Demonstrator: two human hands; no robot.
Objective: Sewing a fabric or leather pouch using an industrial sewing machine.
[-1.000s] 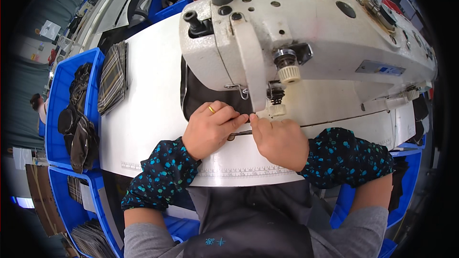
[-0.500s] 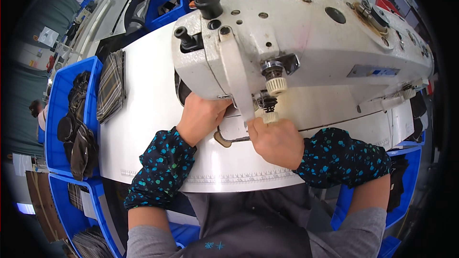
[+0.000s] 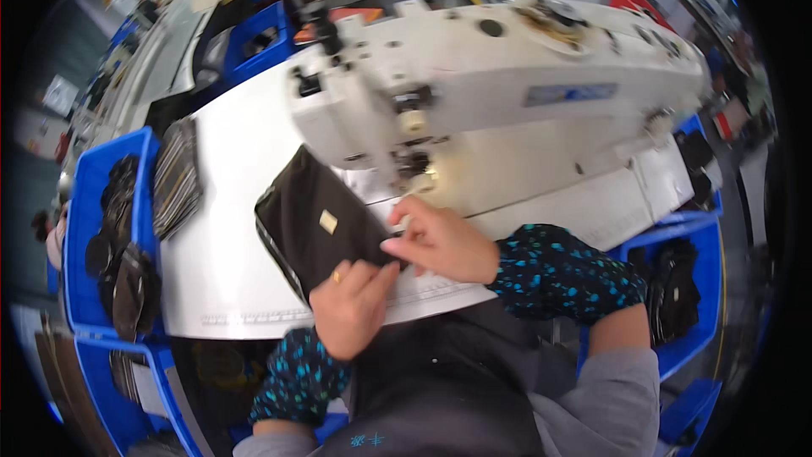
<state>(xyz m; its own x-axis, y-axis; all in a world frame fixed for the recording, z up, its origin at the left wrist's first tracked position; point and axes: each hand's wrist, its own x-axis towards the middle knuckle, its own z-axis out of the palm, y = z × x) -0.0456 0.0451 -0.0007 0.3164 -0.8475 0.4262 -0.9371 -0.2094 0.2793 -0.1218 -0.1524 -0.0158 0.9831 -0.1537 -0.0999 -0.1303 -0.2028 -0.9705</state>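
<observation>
Now, across the middle spreads the white worktable [image 3: 220, 245], its near edge marked with a printed scale, and over its far right side stands the big white sewing machine [image 3: 474, 72], slightly blurred, its head at the left end. Out to the left of the table there's a blue bin [image 3: 81, 296] holding dark cloth goods, and to the right another, the right-hand bin [image 3: 715, 288], with more dark pieces inside. Centre stage, the dark cloth piece [image 3: 309, 216] lies slantwise on the tabletop, its far end by the machine head, its near right corner right at the hands. Over on the table's left side leans a stack of plaid cloth [image 3: 178, 178], well apart from that piece. Then the sleeve covers, dark with teal spots, and out of them come the hands: the right hand [image 3: 448, 241] sits just right of the corner, fingers half curled, thumb and forefinger a little apart, and whether it grips anything I can't tell; the left hand [image 3: 348, 311] is folded closed on the near edge, holding the cloth. Smaller again, a pale label [image 3: 328, 221] shows on the dark surface, and a gold ring [image 3: 337, 277] on a left finger.
</observation>
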